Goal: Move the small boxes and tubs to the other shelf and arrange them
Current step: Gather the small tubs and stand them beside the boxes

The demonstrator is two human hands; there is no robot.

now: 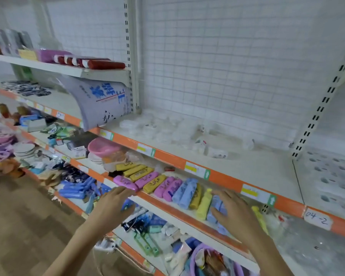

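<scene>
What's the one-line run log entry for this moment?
left hand: open, above pink oblong case | right hand: open, over blue oblong case | clear plastic tubs: upper shelf

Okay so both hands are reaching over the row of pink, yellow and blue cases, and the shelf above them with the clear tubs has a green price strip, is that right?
Not quite. The head view shows the price strip on the shelf with the clear tubs is orange, not green. Both hands, left and right, do reach over the colored cases.

Cream shelf [257, 166] with orange edge strip, clear small tubs [163, 128] clustered on it, lower shelf [187, 222] beneath, row of pink, yellow and blue cases [167, 186] lying side by side
</scene>
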